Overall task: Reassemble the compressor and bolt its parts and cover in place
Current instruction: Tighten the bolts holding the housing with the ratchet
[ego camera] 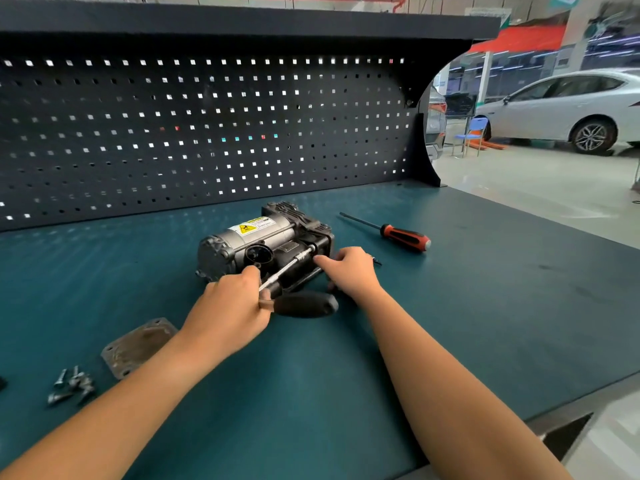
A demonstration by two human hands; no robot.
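The grey and black compressor (256,242) lies on the teal bench top (450,306), with a yellow warning label on its silver cylinder. My left hand (232,306) grips a ratchet wrench (304,304) by its head; the black handle points right, and the silver extension runs up to a bolt on the compressor's black part. My right hand (349,271) rests against the compressor's right side, fingers curled on its lower edge, index finger pointing at the extension tip. A square metal cover plate (138,348) lies at the front left, with several loose bolts (72,386) beside it.
A red and black screwdriver (391,232) lies to the right of the compressor. A dark pegboard (207,133) stands along the back of the bench. The bench's right edge runs diagonally at the right. A white car stands beyond on the shop floor.
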